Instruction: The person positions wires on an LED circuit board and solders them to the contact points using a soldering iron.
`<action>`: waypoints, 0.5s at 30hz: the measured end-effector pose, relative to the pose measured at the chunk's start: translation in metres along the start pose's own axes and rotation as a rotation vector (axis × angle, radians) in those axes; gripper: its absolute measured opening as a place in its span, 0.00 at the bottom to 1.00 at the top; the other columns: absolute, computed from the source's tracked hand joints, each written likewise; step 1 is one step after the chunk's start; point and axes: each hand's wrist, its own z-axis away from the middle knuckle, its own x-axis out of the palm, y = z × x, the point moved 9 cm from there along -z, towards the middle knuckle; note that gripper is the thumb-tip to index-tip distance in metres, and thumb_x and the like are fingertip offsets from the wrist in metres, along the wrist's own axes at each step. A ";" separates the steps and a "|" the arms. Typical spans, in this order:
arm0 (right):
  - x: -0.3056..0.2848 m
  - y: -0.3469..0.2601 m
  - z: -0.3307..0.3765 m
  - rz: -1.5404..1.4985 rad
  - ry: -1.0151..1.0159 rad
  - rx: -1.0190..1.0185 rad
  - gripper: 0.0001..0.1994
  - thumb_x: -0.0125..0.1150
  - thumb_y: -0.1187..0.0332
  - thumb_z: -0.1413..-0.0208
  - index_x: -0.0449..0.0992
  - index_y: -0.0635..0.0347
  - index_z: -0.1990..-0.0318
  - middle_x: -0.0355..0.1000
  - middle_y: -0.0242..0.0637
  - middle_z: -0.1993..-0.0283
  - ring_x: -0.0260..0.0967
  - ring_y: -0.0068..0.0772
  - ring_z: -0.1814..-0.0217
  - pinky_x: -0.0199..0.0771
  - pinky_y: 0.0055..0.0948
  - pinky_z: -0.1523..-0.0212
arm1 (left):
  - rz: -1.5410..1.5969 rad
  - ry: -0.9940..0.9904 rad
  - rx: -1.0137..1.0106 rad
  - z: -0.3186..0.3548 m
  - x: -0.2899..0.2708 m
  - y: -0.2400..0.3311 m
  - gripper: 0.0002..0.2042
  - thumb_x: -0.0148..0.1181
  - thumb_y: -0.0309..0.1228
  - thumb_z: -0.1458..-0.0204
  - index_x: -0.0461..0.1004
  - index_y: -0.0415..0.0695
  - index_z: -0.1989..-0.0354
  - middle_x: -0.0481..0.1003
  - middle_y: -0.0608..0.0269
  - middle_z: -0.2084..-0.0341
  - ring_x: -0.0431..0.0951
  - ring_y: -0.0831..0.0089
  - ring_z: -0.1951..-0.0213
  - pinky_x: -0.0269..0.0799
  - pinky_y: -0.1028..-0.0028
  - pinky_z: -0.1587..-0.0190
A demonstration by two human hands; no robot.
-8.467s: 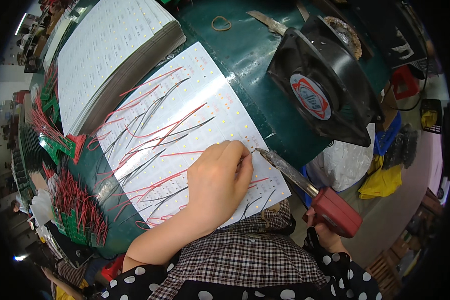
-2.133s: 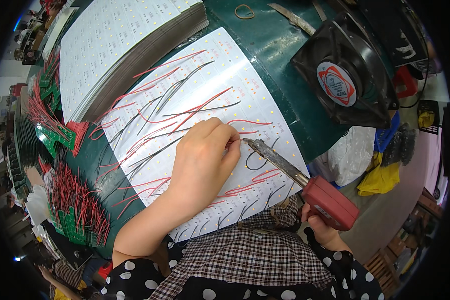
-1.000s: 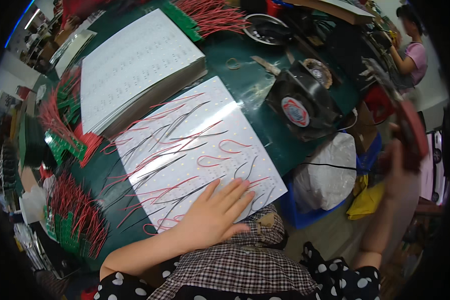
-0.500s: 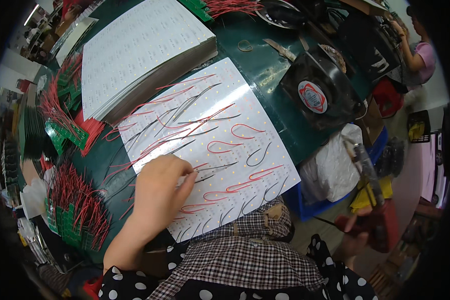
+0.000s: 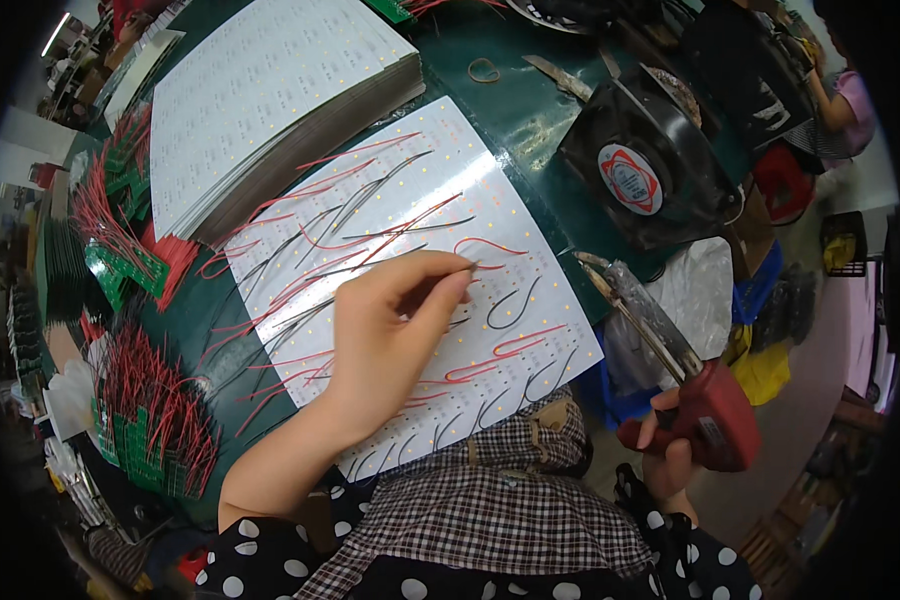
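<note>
White panel (image 5: 500, 215), one: flat on the green worktop (image 5: 520, 130), lower edge at the person's lap; rows of small yellow squares.
Red wires (image 5: 500, 244) and black wires (image 5: 528, 305), many: lying across the panel, those at right looped, those at left trailing past its edge.
Left hand (image 5: 395, 330): above the panel's middle. Grip: thumb and forefinger closed in a fine pinch, seemingly on a thin wire end (image 5: 474, 265); its colour cannot be told.
Right hand (image 5: 670, 455): off the panel's right side. Grip: fingers wrapped around the handle of a red soldering gun (image 5: 718, 415), tip raised up-left, well apart from the wire.
Handling note, by judgement: seat the bare end squarely on its pad before heat; bring the tip in from the right, clear of fingertips and neighbouring loops; hold the wire motionless until the joint sets.
Sheet stack (image 5: 280, 90), one: beyond the panel, up-left.
Black fan (image 5: 675, 150), one: standing right of the panel.
Green boards (image 5: 155, 430), with red leads: left side.
</note>
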 end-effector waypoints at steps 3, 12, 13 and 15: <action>-0.001 0.001 -0.004 -0.042 0.006 -0.014 0.34 0.61 0.49 0.48 0.60 0.67 0.44 0.65 0.44 0.49 0.66 0.26 0.69 0.72 0.31 0.64 | -0.187 -0.211 0.011 -0.005 0.028 -0.011 0.06 0.56 0.25 0.47 0.75 0.35 0.65 0.76 0.59 0.75 0.75 0.78 0.73 0.70 0.78 0.69; -0.002 0.014 -0.004 -0.084 0.042 0.110 0.35 0.62 0.50 0.49 0.59 0.68 0.43 0.66 0.45 0.50 0.66 0.27 0.68 0.71 0.29 0.65 | -0.309 -0.239 0.316 0.029 0.038 0.019 0.06 0.57 0.24 0.49 0.74 0.36 0.65 0.77 0.55 0.73 0.79 0.72 0.70 0.72 0.76 0.67; -0.003 0.014 -0.004 -0.080 0.047 0.113 0.35 0.62 0.50 0.49 0.59 0.68 0.43 0.66 0.45 0.50 0.66 0.27 0.68 0.71 0.29 0.65 | -0.303 -0.245 0.315 0.026 0.033 0.023 0.06 0.57 0.24 0.49 0.74 0.36 0.65 0.77 0.55 0.73 0.79 0.72 0.70 0.72 0.76 0.67; 0.001 0.014 -0.005 -0.059 -0.023 0.091 0.35 0.63 0.50 0.49 0.59 0.67 0.43 0.67 0.43 0.51 0.66 0.26 0.68 0.70 0.27 0.66 | -0.243 -0.082 -0.035 0.014 0.006 0.000 0.07 0.57 0.24 0.49 0.75 0.37 0.63 0.77 0.54 0.74 0.79 0.69 0.72 0.73 0.74 0.68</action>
